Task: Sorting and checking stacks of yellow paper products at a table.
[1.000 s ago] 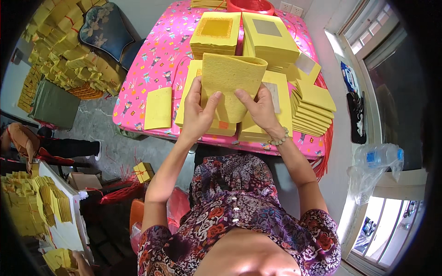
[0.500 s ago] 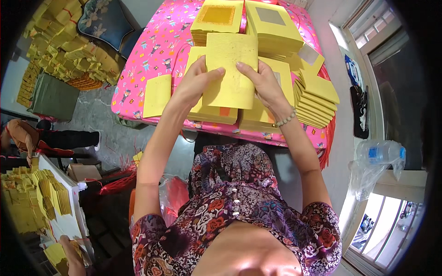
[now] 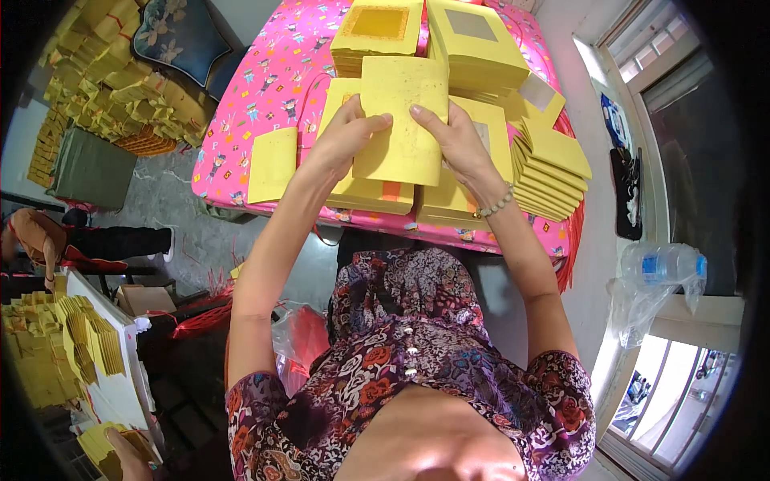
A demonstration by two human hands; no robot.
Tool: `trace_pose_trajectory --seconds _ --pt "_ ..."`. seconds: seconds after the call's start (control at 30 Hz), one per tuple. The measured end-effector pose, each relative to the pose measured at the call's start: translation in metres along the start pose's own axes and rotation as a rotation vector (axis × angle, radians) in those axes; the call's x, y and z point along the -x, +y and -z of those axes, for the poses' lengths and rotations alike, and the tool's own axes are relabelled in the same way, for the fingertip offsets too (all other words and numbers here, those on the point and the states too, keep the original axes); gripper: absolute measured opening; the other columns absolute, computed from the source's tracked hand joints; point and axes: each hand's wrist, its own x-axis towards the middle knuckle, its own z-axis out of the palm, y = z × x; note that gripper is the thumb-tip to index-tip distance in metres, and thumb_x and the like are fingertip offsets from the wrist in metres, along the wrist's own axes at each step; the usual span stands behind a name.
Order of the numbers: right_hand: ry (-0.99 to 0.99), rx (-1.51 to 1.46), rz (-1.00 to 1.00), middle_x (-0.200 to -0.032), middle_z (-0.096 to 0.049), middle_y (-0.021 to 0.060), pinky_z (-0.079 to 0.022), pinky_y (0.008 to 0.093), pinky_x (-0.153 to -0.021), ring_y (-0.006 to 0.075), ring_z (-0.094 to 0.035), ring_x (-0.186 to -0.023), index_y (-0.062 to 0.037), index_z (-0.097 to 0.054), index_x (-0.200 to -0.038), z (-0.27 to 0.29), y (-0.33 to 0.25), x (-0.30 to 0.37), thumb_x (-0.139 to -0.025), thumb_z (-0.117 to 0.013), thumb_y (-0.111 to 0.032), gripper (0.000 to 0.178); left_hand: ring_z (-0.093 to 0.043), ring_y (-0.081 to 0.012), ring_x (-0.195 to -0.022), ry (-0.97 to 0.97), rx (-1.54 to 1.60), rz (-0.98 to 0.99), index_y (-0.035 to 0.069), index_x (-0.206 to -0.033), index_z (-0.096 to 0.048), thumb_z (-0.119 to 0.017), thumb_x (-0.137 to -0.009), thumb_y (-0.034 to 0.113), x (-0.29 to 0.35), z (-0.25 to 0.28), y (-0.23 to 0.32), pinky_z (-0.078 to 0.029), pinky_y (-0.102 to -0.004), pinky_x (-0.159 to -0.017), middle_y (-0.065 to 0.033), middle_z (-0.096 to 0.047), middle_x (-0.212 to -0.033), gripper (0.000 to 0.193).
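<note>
Both my hands hold a folded sheet of yellow paper (image 3: 401,156) above the pink table. My left hand (image 3: 349,136) grips its left edge, thumb on top and fingers beneath. On the opposite edge my right hand (image 3: 457,140), with a beaded bracelet at the wrist, does the same. Under the held paper lie stacks of yellow paper, one with a silver square (image 3: 485,132) and one with an orange patch (image 3: 391,191). Right of my right hand is a fanned row of folded yellow papers (image 3: 549,172). A single folded piece (image 3: 273,164) lies left of my left forearm.
Two tall paper stacks, one with a gold square (image 3: 378,24), one with a silver square (image 3: 472,26), stand at the table's far side. Red strings (image 3: 571,248) hang off its right edge. Left are a person (image 3: 40,240), a white table (image 3: 120,337) and heaped yellow bundles (image 3: 112,72).
Little differs. The held paper has tilted slightly and its lower edge sits a touch higher and further left. Both hands keep their grip. The hand at the lower left has shifted slightly.
</note>
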Motion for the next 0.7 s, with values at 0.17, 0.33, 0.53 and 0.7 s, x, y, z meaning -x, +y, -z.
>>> trace_pose_trajectory --seconds 0.17,0.33,0.53,0.7 --pt "-0.007 0.179 0.193 -0.111 -0.061 0.0095 -0.048 0.0279 -0.085 0.0131 -0.058 -0.099 0.0038 -0.050 -0.120 -0.008 -0.002 0.013 -0.091 -0.059 -0.016 0.036 -0.057 -0.0174 -0.105 0.016 -0.023 -0.061 -0.002 -0.126 -0.043 -0.055 -0.090 0.009 0.011 -0.003 -0.002 -0.047 -0.0308 -0.088 -0.0115 -0.059 -0.115 0.039" --pt "-0.031 0.228 0.287 -0.111 -0.061 0.0086 -0.046 0.0270 -0.086 0.0113 -0.057 -0.100 0.0019 -0.049 -0.122 -0.008 -0.002 0.021 -0.092 -0.058 -0.018 0.037 -0.054 -0.0160 -0.108 -0.007 0.048 -0.293 -0.002 -0.126 -0.042 -0.053 -0.092 0.007 0.021 -0.010 -0.011 -0.044 -0.0304 -0.091 -0.0112 -0.057 -0.118 0.038" --pt "-0.049 0.097 0.271 -0.110 -0.061 0.0076 -0.046 0.0259 -0.085 0.0098 -0.056 -0.098 0.0020 -0.051 -0.121 -0.011 0.001 0.030 -0.095 -0.055 -0.024 0.038 -0.048 -0.0159 -0.116 0.025 0.017 -0.452 -0.001 -0.130 -0.038 -0.051 -0.092 0.004 0.032 -0.020 -0.009 -0.038 -0.0304 -0.098 -0.0120 -0.051 -0.125 0.040" --pt "-0.033 0.120 0.319 -0.108 -0.062 0.0069 -0.046 0.0249 -0.082 0.0087 -0.056 -0.095 0.0024 -0.053 -0.120 -0.010 -0.001 0.032 -0.095 -0.055 -0.023 0.036 -0.047 -0.0161 -0.117 0.053 0.005 -0.473 -0.001 -0.131 -0.037 -0.050 -0.092 0.004 0.034 -0.023 -0.010 -0.037 -0.0305 -0.099 -0.0117 -0.051 -0.125 0.041"
